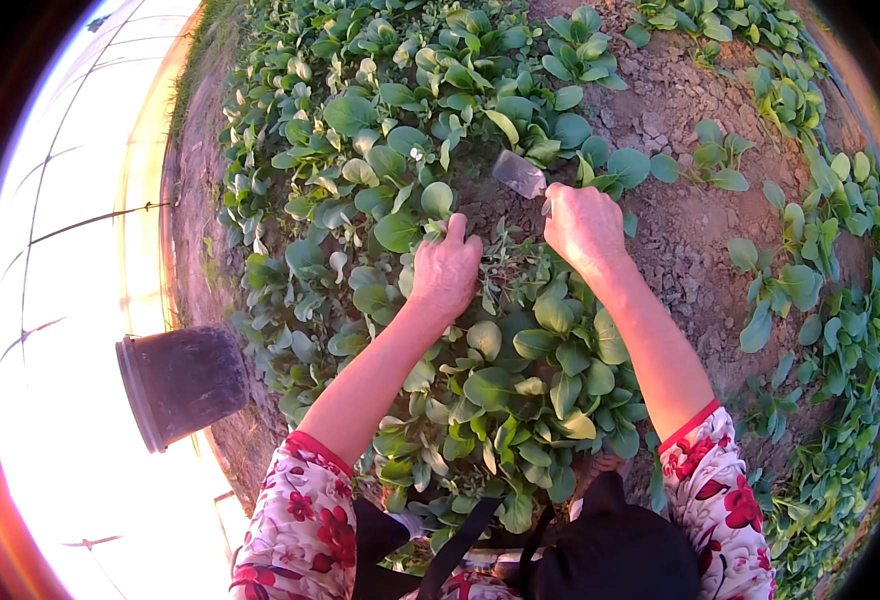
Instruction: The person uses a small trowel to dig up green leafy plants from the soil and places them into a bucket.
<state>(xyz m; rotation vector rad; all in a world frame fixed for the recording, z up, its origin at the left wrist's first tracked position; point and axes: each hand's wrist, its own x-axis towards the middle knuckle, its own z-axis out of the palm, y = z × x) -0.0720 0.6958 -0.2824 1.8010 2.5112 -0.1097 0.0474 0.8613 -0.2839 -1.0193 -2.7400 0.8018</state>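
My right hand [581, 225] is closed around the handle of a small metal hand tool, whose flat, soil-dusted blade [519, 174] points up and left over bare soil. To its left, my left hand [447, 264] is among round-leaved green plants [399, 229], its index finger extended at a leaf's edge; whether its fingers grip a stem cannot be told. Between and below my hands lies a small heap of thin, uprooted-looking weeds [504, 266]. Dense leafy greens [560, 352] stand below the heap, close to my body.
A dark plastic bucket [185, 386] lies tilted at the bed's left edge, beside bright translucent sheeting [72, 285]. Cracked brown soil [687, 232] with scattered leafy plants [717, 157] spreads on the right. More greens [852, 330] grow along the far right.
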